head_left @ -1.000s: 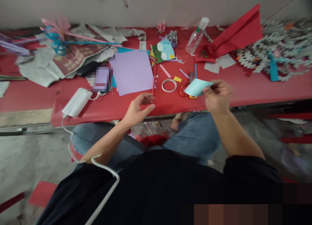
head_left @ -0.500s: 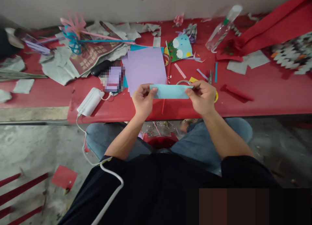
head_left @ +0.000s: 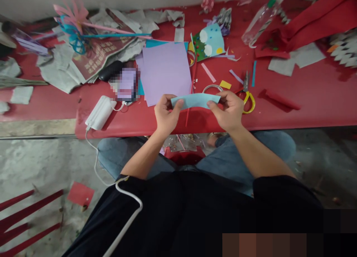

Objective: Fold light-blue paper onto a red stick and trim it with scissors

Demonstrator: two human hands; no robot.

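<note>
Blue paper: a pale blue paper strip [head_left: 195, 100], thin, matte, long and bowed slightly upward, was held above the near edge of the red table [head_left: 306, 101].
Left hand: the left hand [head_left: 165, 114] pinched the strip's left end between thumb and fingers.
Right hand: the right hand [head_left: 229, 110] pinched the strip's right end the same way, thumb on the near face.
Position: the strip spanned the gap between both hands, clear of the table.
Table: smooth red surface, heavily littered.
Lilac sheet: a flat rectangular lilac sheet [head_left: 166, 71] lay just beyond the strip.
Red stick: a thin red stick [head_left: 191, 90] ran under the strip, from the card to the table's near edge.
Tape ring: a white tape ring [head_left: 212, 88] lay just behind the strip, partly hidden by it.
Scissors: yellow-handled scissors [head_left: 247, 95] lay just right of the right hand.
Card: a decorated blue and green card [head_left: 208, 45] lay behind the lilac sheet, to its right.
Power bank: a white power bank [head_left: 97, 112] with cable sat left of the strip.
Newspaper: crumpled newspaper [head_left: 92, 56] covered the far left of the table.
Bottle: a clear plastic bottle [head_left: 259, 21] lay at the far right.
</note>
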